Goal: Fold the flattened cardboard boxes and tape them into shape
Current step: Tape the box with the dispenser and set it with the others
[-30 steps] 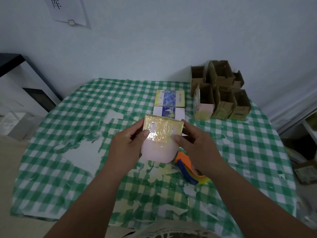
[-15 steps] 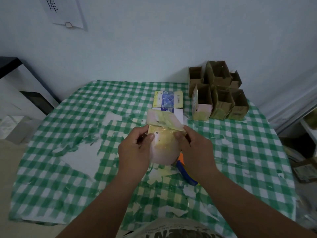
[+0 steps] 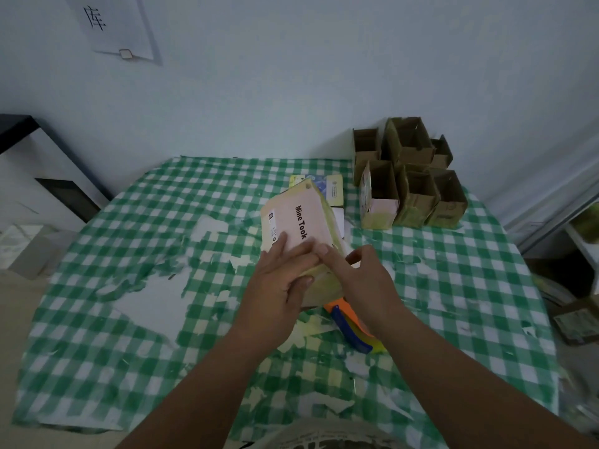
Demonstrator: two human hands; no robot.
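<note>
Near the middle of the desk [image 3: 97, 335], an orange and blue tape dispenser [image 3: 348, 322] lies partly hidden under the right hand [image 3: 363, 280]. Both hands grip one pink box [image 3: 301, 228] above it: left hand [image 3: 278, 283] fingers lie flat on top, the right hand's curl around its side. Behind it, flattened boxes [image 3: 334, 189] are partly hidden. At the far right corner six folded boxes [image 3: 408, 176] stand open and empty.

A pale blue wall [image 3: 291, 76] filled the upper frame; a paper sheet [image 3: 113, 25] hung upper left; lighting was dim.
</note>
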